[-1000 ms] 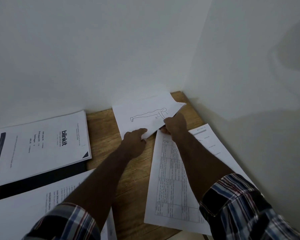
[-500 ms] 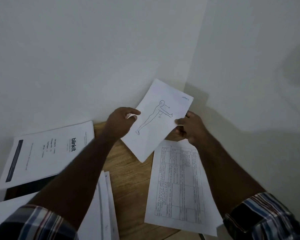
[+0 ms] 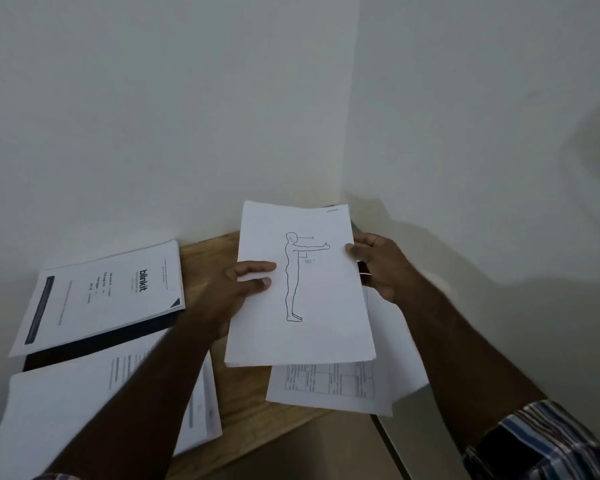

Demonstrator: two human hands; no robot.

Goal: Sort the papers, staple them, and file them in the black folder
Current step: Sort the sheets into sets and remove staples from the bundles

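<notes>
I hold a white sheet with a line drawing of a standing figure (image 3: pixel 312 306) upright above the wooden table (image 3: pixel 243 403). My left hand (image 3: pixel 236 289) grips its left edge, thumb on the front. My right hand (image 3: pixel 381 265) pinches its right edge. Under the sheet lies a page with a printed table (image 3: pixel 329 386). A "blinkit" paper (image 3: pixel 108 292) rests on the black folder (image 3: pixel 94 348) at the left. Another stack of text pages (image 3: pixel 94 407) lies in front of the folder, partly under my left forearm.
The table sits in a corner between two white walls (image 3: pixel 187 116). The table's front edge runs diagonally at the lower middle. No stapler shows in view.
The figure sheet was lifted from the table's far corner, turned from sideways to upright, and brought closer to me. Both hands kept hold of it.
</notes>
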